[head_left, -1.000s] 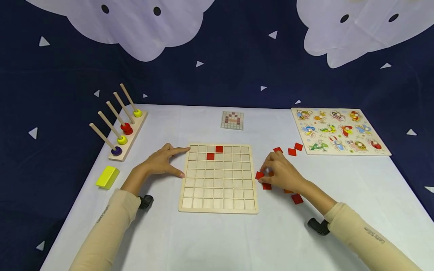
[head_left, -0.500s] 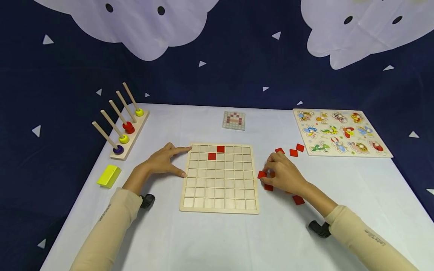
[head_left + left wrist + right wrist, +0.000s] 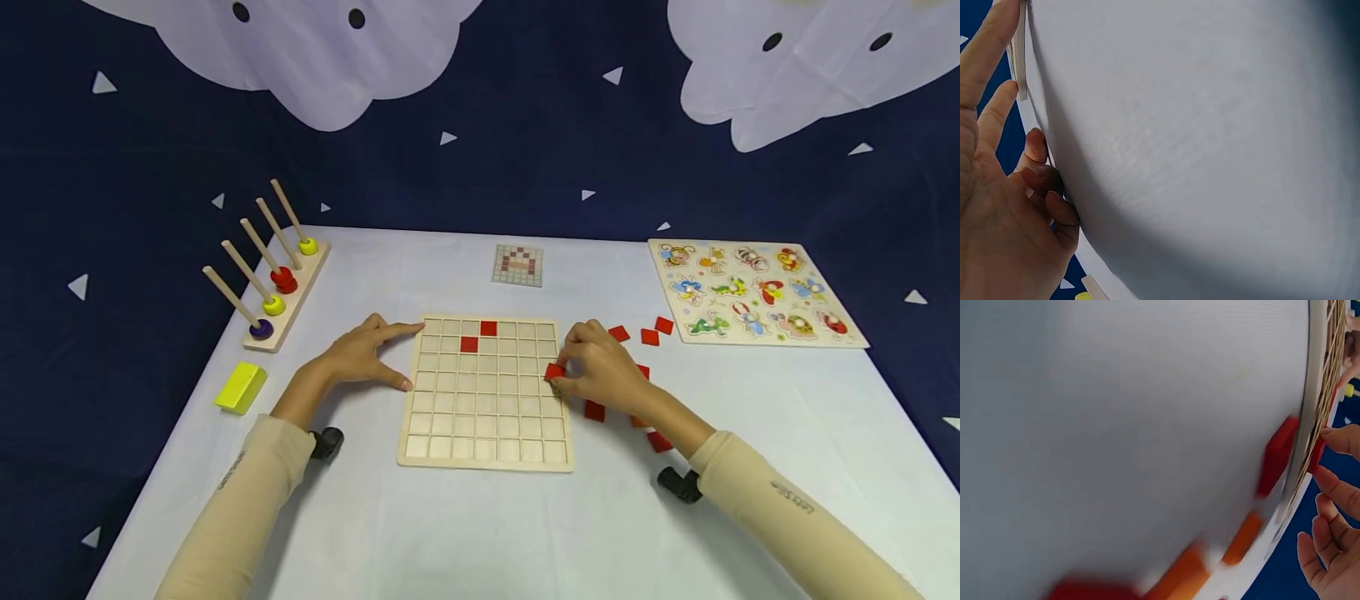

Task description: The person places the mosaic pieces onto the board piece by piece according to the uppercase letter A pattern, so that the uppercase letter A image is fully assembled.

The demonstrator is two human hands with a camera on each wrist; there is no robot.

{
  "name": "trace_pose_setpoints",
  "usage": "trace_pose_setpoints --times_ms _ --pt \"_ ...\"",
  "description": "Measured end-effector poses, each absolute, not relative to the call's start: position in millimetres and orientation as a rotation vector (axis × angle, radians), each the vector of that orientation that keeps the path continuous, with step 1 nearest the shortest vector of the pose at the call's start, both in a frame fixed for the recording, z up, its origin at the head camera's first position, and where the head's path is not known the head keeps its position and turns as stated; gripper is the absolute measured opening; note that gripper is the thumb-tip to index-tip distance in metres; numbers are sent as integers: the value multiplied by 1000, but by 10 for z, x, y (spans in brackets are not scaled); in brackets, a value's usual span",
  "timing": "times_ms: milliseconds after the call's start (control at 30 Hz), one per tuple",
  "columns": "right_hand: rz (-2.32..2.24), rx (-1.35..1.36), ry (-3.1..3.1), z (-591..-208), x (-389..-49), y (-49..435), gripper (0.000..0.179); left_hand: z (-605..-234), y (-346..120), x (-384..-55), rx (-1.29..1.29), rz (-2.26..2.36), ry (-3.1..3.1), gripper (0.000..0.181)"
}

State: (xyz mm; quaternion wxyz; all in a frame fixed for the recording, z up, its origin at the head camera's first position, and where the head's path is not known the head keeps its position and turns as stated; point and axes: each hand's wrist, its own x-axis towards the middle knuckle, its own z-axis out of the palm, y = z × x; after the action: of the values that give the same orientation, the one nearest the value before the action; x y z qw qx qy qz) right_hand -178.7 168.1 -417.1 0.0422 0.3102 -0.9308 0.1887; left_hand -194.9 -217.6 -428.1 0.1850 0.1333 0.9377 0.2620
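Observation:
My left hand (image 3: 360, 357) rests at the left edge of a wooden grid board (image 3: 476, 406), its forefinger and thumb stretched out to touch the rim. In the left wrist view the other fingers (image 3: 1041, 178) bend inward around nothing. A red square tile (image 3: 554, 372) is pinched between the thumb and fingertips of my right hand (image 3: 600, 367), over the board's right edge. Two red tiles lie in the board, one in the top row (image 3: 489, 328) and one in the second row (image 3: 469, 344). The right wrist view also shows the pinched red tile (image 3: 1316, 455).
Loose red tiles (image 3: 595, 411) and orange ones (image 3: 1244, 537) lie right of the board, some partly under the right arm. A pattern card (image 3: 517, 265) sits behind it. An insect puzzle (image 3: 753, 292) is at back right; a peg stacker (image 3: 298, 293) and yellow block (image 3: 241, 388) stand left.
My right hand has picked up a red tile from the loose ones and carried it left to the board's right edge. The left hand stays at the board's rim.

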Motion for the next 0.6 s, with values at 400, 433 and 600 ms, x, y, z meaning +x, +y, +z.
trace_pose_setpoints --times_ms 400,433,600 --pt "571 1070 -2819 -4055 -1900 1170 22 -4277 -2188 -1953 382 746 2644 102" --pt "570 1077 -2819 -4057 -1907 1146 22 -4278 -2188 -1954 384 747 2643 102" --pt "578 1122 -2800 -4073 -1939 1057 23 -4263 -2183 -1958 386 742 2642 102"
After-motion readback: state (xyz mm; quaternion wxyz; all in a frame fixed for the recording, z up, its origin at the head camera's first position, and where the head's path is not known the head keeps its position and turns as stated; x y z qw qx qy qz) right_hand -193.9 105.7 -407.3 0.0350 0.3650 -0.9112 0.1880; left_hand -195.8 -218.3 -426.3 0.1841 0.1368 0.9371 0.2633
